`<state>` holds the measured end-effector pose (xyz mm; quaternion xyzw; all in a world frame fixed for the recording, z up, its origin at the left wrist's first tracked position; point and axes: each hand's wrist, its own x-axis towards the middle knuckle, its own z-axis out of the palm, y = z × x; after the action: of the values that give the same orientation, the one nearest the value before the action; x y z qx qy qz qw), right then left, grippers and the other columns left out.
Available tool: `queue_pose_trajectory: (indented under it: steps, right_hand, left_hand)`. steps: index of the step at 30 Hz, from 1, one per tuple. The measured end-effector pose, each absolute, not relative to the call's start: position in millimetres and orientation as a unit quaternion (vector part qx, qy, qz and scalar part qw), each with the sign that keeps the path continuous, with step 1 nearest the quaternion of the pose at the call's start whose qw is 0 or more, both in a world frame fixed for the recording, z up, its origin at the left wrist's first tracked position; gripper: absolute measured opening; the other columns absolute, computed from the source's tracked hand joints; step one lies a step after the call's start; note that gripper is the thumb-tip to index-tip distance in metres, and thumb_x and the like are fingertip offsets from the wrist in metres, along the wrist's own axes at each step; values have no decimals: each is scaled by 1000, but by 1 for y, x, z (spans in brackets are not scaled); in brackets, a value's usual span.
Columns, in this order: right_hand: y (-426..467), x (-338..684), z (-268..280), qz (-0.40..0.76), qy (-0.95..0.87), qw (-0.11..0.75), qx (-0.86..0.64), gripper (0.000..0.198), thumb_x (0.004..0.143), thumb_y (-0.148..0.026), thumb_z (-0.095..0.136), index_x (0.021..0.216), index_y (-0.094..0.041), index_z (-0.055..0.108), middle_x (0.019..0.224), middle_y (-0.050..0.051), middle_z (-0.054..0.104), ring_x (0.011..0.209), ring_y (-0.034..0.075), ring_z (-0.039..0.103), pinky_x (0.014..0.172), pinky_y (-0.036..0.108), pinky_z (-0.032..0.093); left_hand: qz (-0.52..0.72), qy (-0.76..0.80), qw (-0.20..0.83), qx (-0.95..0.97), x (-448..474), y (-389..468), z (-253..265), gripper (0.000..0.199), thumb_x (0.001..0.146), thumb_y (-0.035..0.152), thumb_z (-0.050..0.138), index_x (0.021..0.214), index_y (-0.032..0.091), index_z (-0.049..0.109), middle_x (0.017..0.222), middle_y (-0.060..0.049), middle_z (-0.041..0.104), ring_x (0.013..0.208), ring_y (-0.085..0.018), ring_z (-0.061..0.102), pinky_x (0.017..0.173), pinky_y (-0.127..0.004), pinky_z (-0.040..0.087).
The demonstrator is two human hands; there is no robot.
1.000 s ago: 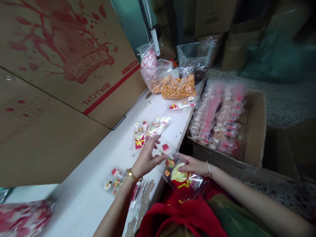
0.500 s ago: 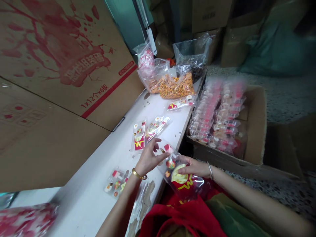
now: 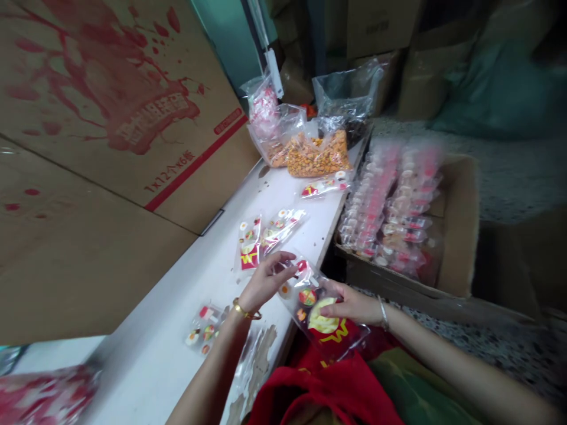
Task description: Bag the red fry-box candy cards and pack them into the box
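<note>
My right hand (image 3: 354, 305) grips a clear plastic bag (image 3: 308, 313), its thumb lying over the front. Through the film show a red piece with a yellow zigzag mark, a pale yellow swirl, and several small food-shaped pieces. The bag is held tilted above the table's near edge. At its upper left end, my left hand (image 3: 268, 280) has thumb and fingers bent together on the film. Just beyond the left hand lie two similar filled bags, one upright (image 3: 248, 245) and one slanted (image 3: 281, 227). Another small bag (image 3: 206, 330) rests beside the left forearm, partly hidden by it.
An open carton (image 3: 458, 224) at the right holds rows of packed bags (image 3: 370, 195). Large bags of small orange pieces (image 3: 318, 156) and pink-white pieces (image 3: 264, 112) stand at the table's far end. A big printed carton (image 3: 133, 147) takes up the left side.
My left hand's thumb and fingers have drawn closer together at the bag's upper end. The right hand keeps its hold, and the bag has turned slightly.
</note>
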<state>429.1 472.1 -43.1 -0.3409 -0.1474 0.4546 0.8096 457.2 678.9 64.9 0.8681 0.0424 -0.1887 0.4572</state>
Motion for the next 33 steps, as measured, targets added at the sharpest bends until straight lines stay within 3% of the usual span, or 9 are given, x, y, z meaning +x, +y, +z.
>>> queue_pose_trajectory:
  steps: [5, 8, 10, 12, 15, 18, 23, 29, 33]
  right_hand:
    - [467, 433, -35, 403, -190, 788, -424, 50, 78, -36, 69, 120, -20, 49, 105, 4, 62, 92, 17, 60, 83, 32, 48]
    - [434, 444, -38, 228, -168, 732, -620, 42, 86, -38, 57, 124, -23, 48, 107, 6, 59, 97, 20, 57, 82, 33, 48]
    - [391, 454, -48, 54, -112, 623, -772, 38, 89, -33, 51, 125, -25, 48, 115, 8, 55, 108, 23, 51, 92, 39, 43]
    - [337, 463, -66, -40, -94, 453, -886, 42, 87, -26, 46, 129, -24, 47, 125, 11, 50, 121, 28, 40, 103, 46, 31]
    - [268, 476, -101, -18, -100, 223, -969, 71, 76, -21, 52, 143, -20, 29, 143, 13, 34, 132, 32, 26, 105, 50, 26]
    - [244, 487, -132, -2, -176, 127, -976, 97, 65, -29, 66, 147, -16, 16, 154, 13, 7, 139, 33, 4, 110, 52, 13]
    - [265, 512, -153, -46, -209, 125, -969, 93, 66, -46, 68, 144, -13, 28, 153, 14, -8, 138, 37, -10, 110, 54, 5]
    - [250, 553, -149, -87, -100, 187, -973, 71, 78, -54, 56, 137, -18, 40, 155, 8, -4, 140, 30, -7, 111, 50, 8]
    - [227, 593, -146, -74, -55, 231, -969, 76, 75, -56, 60, 136, -16, 39, 154, 9, -3, 140, 32, -3, 110, 49, 16]
  left_hand:
    - [-216, 39, 461, 860, 465, 676, 76, 46, 77, 45, 64, 115, 18, 59, 100, -6, 66, 87, -19, 60, 75, -30, 51]
    - [-225, 48, 496, 837, 471, 676, 90, 42, 77, 43, 65, 112, 19, 61, 111, -6, 64, 96, -21, 61, 85, -34, 51]
    - [-209, 70, 504, 835, 472, 678, 101, 43, 76, 43, 66, 112, 20, 61, 109, -7, 65, 94, -22, 63, 84, -35, 53]
    - [-196, 88, 495, 842, 473, 678, 112, 47, 74, 43, 67, 113, 19, 60, 103, -8, 67, 90, -23, 65, 80, -36, 54]
    - [-182, 103, 479, 853, 472, 675, 124, 50, 70, 44, 71, 112, 19, 60, 99, -8, 68, 85, -24, 66, 73, -34, 56]
    - [-166, 102, 482, 854, 472, 666, 126, 47, 69, 43, 72, 109, 21, 60, 98, -7, 68, 80, -22, 67, 69, -32, 57]
    - [-176, 20, 445, 878, 476, 644, 122, 40, 72, 37, 71, 108, 23, 62, 98, -6, 67, 84, -23, 64, 67, -31, 57]
    - [-161, -147, 387, 896, 499, 595, 145, 29, 76, 29, 67, 105, 28, 65, 96, -6, 64, 82, -21, 61, 66, -31, 54]
    - [-79, -281, 368, 883, 539, 533, 154, 33, 77, 27, 66, 110, 27, 62, 95, -6, 63, 85, -22, 59, 69, -35, 52]
